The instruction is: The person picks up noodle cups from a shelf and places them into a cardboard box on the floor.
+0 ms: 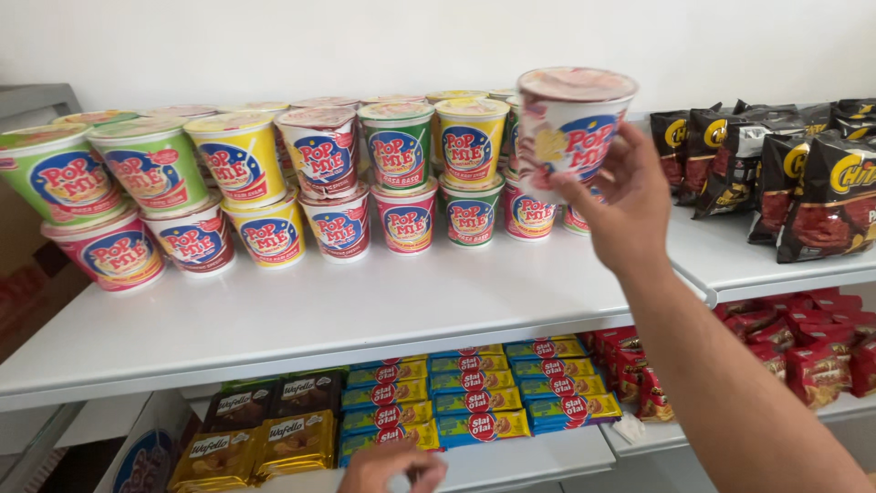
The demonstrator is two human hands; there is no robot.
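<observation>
White shelf (301, 319) against a pale wall. Right hand (620, 205) holds a red-and-white noodle cup (573, 123) aloft, grip wrapped around its side, above the right end of the two-tier stacked cups (274, 183). Not yet set down. Bare shelf lies near; chip bags (785, 173) crowd right. Left hand (388, 467) low by the wafer packs (265, 438); its grip unreadable.

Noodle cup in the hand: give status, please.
Right hand holds white noodle cup above the shelf. Left hand low, by biscuit packs. Stacked cups behind.
</observation>
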